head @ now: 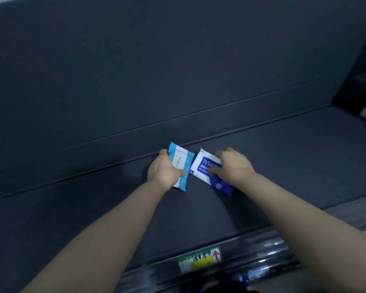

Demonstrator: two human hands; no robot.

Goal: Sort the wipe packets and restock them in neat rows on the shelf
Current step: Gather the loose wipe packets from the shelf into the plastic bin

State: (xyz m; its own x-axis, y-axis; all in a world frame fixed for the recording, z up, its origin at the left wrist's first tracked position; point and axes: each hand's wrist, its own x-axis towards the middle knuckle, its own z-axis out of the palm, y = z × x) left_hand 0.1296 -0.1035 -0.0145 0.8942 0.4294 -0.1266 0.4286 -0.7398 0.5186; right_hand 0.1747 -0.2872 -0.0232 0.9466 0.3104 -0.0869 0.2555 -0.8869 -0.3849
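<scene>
Two wipe packets lay side by side deep on the dark shelf (pixel 283 166), light-blue packet (pixel 181 159) clasped in the curled left grip (pixel 164 170), alcohol packet (pixel 203 166) pinched by the right grip (pixel 235 166); both sat skewed, so letting go risked a crooked row.

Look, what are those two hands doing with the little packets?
A person is setting wipe packets on a dark shelf. The left hand grips a light blue packet, and the right hand grips a white and dark blue packet marked 75% alcohol. The two packets lie side by side near the back of the shelf, both a little tilted.
</scene>
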